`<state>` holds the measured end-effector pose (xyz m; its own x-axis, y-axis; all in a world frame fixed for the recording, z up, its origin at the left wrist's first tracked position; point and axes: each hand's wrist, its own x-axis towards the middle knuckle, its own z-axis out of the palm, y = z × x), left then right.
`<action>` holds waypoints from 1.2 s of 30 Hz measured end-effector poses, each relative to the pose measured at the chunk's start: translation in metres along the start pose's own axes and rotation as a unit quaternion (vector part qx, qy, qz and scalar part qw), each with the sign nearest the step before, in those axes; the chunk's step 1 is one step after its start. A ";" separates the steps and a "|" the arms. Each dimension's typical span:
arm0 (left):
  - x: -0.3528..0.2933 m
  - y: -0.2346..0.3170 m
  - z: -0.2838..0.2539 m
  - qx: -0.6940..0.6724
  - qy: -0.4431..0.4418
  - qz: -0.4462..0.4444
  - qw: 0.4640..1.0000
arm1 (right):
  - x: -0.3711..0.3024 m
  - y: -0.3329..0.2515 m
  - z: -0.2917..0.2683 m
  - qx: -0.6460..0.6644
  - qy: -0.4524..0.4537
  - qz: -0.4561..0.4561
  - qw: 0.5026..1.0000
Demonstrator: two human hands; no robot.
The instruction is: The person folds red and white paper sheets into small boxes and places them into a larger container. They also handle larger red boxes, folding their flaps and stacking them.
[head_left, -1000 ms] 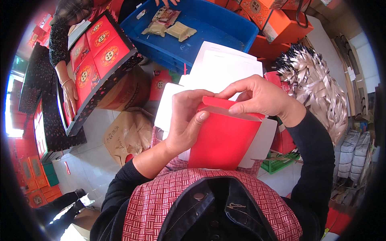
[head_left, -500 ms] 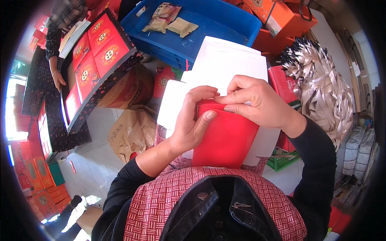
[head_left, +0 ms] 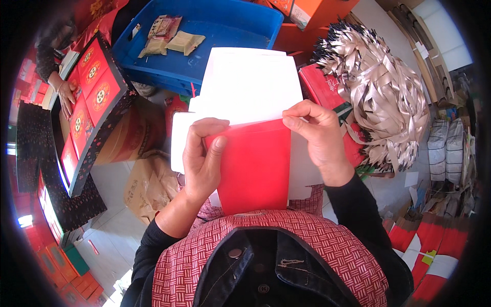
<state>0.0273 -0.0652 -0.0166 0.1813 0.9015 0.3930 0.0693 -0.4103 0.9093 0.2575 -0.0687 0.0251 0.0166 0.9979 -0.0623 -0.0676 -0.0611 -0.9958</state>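
A plain red paper box stands at my lap, its top edge toward the far side. My left hand wraps its left side, thumb on the front face and fingers behind the edge. At the upper right corner, the thumb and forefinger of my right hand pinch the rim. Beneath and beyond it lies a white cardboard blank with cut tabs along its edges. The inside of the box is hidden from view.
A blue plastic bin with small packets stands beyond. Left is a tray of red boxes, with another person's hand on it. Right hangs a bundle of beige ribbons. A brown paper bag lies on the floor.
My right hand has shifted from the middle of the box's top edge to its right corner. The top edge now looks straighter. The other person's hand has moved onto the red boxes.
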 end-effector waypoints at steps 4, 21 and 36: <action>-0.002 0.001 -0.001 -0.020 0.006 -0.016 1.000 | -0.006 0.008 0.012 -0.009 0.039 -0.051 0.998; -0.002 0.010 -0.003 -0.088 -0.101 -0.077 0.988 | -0.034 0.033 0.029 -0.133 -0.042 -0.151 0.979; -0.016 -0.005 -0.001 -0.133 -0.060 -0.051 0.988 | -0.036 0.028 0.022 -0.144 -0.097 -0.147 0.974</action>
<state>0.0231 -0.0776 -0.0279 0.3034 0.9067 0.2928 -0.1642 -0.2529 0.9534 0.2333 -0.1054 0.0007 -0.1970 0.9569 0.2133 0.1954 0.2515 -0.9479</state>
